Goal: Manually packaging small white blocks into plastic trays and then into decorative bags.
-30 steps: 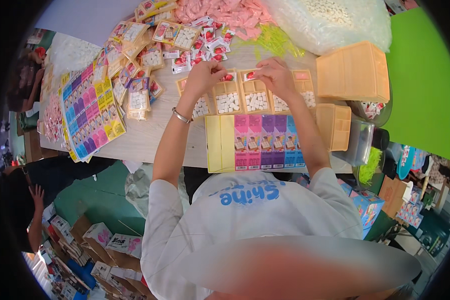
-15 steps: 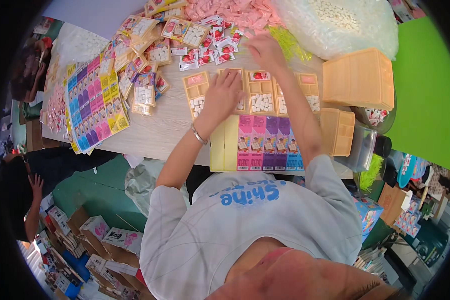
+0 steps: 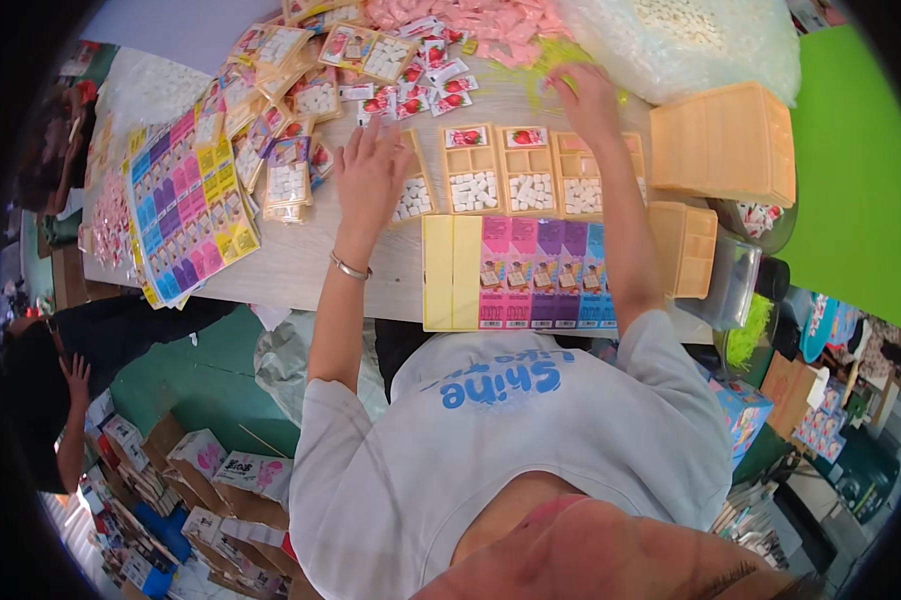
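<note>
Right fingers [image 3: 575, 74] reach green shreds [image 3: 563, 50] near a bag [image 3: 731, 62], forearm [image 3: 626, 225] overlapping trays [image 3: 575, 166]

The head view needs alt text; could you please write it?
A person's left hand, fingers spread, is at the left end of a row of compartmented peach trays holding marshmallow-like white pieces; the right hand is beside green strands. Strawberry-printed sachets lie farther back.

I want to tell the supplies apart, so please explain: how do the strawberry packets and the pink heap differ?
Look: the strawberry packets are white with red berry prints; the pink heap looks mostly plain pink.
Spread: the pink heap covers a wider area than the strawberry packets.
Both lie on the table.
</note>
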Action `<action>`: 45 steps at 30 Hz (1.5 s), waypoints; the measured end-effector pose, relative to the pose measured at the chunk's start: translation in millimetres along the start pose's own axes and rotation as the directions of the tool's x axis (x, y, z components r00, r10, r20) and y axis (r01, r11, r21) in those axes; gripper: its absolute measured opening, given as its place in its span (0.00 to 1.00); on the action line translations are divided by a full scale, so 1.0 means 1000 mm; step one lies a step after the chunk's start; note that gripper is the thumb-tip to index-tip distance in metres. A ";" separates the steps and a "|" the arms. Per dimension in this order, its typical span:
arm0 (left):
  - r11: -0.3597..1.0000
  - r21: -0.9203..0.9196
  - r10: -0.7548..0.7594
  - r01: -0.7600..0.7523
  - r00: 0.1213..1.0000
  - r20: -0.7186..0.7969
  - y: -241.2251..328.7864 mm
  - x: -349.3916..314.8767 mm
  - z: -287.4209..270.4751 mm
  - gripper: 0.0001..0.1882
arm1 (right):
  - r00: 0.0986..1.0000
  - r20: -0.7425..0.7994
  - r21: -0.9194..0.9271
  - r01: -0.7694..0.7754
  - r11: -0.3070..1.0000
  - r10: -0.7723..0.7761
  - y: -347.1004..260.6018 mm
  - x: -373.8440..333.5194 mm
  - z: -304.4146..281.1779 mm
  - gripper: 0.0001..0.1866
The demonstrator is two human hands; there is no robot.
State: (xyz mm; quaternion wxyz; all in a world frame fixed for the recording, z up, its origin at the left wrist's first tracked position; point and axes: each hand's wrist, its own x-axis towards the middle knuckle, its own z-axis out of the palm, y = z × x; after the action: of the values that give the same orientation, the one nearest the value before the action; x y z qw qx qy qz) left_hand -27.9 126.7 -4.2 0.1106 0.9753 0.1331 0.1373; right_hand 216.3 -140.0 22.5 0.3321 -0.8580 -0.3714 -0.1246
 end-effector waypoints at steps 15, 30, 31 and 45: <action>0.980 -0.143 0.146 -0.136 0.987 0.066 0.009 -0.032 0.011 0.38 | 0.993 0.054 -0.230 -0.087 0.969 0.102 0.002 -0.099 -0.032 0.07; 0.912 -0.380 0.120 -0.158 0.985 -0.124 0.006 -0.032 0.005 0.45 | 0.928 0.266 -0.242 0.326 0.914 -0.260 -0.070 0.028 0.081 0.05; 0.914 -0.377 0.113 -0.152 0.986 -0.123 0.005 -0.033 0.006 0.45 | 0.926 0.269 -0.235 0.331 0.914 -0.266 -0.076 0.025 0.077 0.05; 0.936 -0.323 0.105 -0.142 0.986 -0.129 0.005 -0.039 0.003 0.37 | 0.982 0.185 -0.249 0.075 0.966 -0.029 -0.134 0.006 0.084 0.06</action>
State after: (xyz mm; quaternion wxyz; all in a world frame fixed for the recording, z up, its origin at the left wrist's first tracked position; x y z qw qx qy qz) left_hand -61.5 110.3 -15.3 0.2566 0.9402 0.0524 0.2180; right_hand 121.2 -13.6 26.0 0.1808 -0.8912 -0.4033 -0.1022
